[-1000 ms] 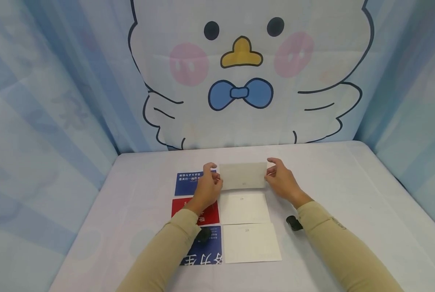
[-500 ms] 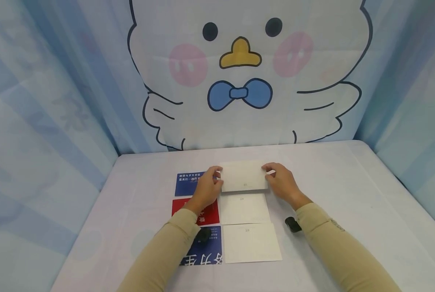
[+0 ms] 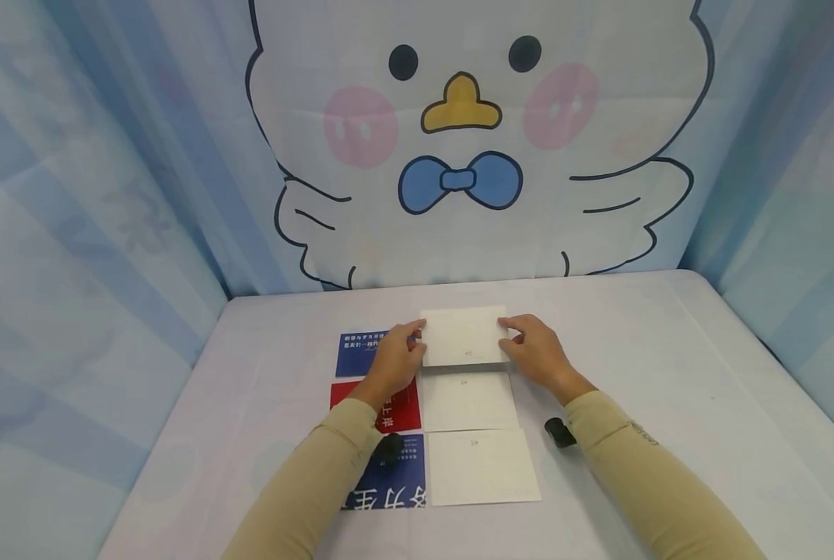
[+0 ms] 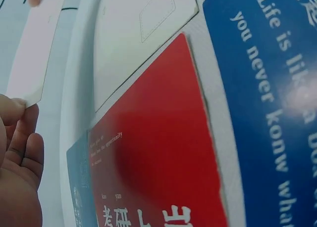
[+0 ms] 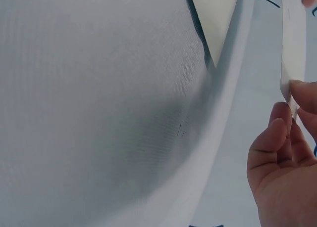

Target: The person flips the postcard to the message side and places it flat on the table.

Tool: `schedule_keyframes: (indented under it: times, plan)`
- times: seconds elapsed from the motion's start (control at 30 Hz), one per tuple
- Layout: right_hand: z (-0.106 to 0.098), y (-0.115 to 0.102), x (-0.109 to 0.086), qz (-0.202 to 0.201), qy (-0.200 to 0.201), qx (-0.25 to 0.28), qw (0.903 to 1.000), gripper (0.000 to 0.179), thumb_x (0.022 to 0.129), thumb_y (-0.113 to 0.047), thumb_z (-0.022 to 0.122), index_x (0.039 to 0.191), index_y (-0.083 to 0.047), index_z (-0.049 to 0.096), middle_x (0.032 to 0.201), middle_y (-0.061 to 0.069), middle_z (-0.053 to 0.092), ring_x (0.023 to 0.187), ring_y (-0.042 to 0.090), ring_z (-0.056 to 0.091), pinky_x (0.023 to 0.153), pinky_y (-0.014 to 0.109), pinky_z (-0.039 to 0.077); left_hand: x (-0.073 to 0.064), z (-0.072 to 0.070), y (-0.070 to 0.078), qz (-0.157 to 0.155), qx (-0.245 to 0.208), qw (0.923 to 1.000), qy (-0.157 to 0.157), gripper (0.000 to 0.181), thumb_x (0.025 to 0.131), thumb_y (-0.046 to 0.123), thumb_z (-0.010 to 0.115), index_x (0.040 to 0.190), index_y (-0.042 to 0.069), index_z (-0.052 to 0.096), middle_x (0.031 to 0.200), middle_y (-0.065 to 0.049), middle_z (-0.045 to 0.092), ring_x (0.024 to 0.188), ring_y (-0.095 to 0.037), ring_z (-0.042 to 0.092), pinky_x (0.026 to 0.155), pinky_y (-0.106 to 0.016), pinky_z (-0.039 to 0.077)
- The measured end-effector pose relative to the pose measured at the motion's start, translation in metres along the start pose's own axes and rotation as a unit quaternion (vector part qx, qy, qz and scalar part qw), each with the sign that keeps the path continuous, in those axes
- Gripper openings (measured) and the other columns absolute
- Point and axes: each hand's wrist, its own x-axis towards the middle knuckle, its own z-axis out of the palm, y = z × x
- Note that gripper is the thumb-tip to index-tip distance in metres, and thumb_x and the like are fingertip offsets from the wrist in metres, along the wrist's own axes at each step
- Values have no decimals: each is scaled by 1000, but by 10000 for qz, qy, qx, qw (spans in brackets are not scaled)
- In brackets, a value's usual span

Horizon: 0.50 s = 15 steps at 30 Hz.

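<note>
A cream-white card (image 3: 463, 336), blank but for a small mark, is held up between both hands at the far end of the card rows. My left hand (image 3: 397, 359) pinches its left edge; in the left wrist view the thumb (image 4: 11, 108) lies against the card's corner. The opposite edge is pinched by my right hand (image 3: 537, 348), with thumb and fingertips on the corner in the right wrist view. Below it lie two more white cards, a middle one (image 3: 467, 400) and a near one (image 3: 483, 467).
Left of the white cards are a far blue card (image 3: 356, 355), a red card (image 3: 403, 412) and a near blue card (image 3: 406, 474), all with white lettering. The left sleeve partly covers the near one. A white cloth (image 3: 641, 334) covers the table; a printed curtain (image 3: 459, 233) hangs behind.
The held card has tipped from a steep slant to a flatter one, its face now brighter. My right hand has shifted slightly left and down; the left hand has barely moved.
</note>
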Motion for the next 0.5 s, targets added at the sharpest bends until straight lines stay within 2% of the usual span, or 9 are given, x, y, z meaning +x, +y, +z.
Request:
schedule_keyframes:
  times: [0.2,0.5]
  plan:
    - [2,-1,2,81,-46,-64,9999,45,97,-13,58,139,2,56,137,22,52,101,31,57,87,44,50,0,2,1,15,32,10000,5,51,99,8,61,148,8,48,124,-12,59,110,-23,58,95,-37,52]
    - [8,-3,4,217,19,-7,9998,48,96,-13,57,140,4,53,140,24,46,104,32,56,89,46,50,0,5,3,43,21,10000,-7,52,98,5,60,149,4,46,141,-17,47,114,-25,55,96,-37,51]
